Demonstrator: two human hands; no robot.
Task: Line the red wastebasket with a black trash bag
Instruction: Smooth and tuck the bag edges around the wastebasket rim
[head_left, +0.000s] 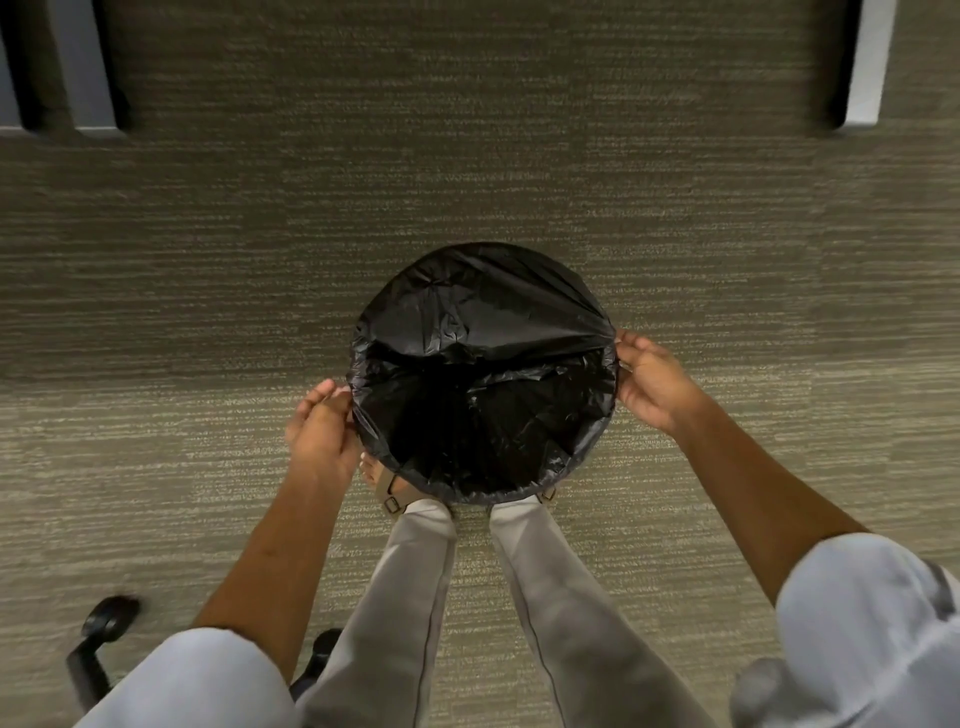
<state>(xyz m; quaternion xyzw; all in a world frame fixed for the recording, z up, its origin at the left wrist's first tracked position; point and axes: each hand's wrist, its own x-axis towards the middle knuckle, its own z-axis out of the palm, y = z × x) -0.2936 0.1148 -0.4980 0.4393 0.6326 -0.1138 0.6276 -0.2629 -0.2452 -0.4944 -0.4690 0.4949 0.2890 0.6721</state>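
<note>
Head view: nearest, the person's trousered legs stand against the basket on the grey striped carpet floor (208, 291). The glossy black plastic trash bag (483, 332) already wraps the round wastebasket's rim all round, hiding any red. The left hand (324, 434) and right hand (652, 382) each pinch its edge at opposite sides. Farther off, a slack fold covers the far half; lining seems nearly finished, only smoothing left.

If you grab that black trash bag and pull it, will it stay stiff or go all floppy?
Probably floppy: the black trash bag is creased and sags into the opening. It looks thin and light, pulled taut only between the left hand and right hand. Its shiny surface may be a bit slippery.
</note>
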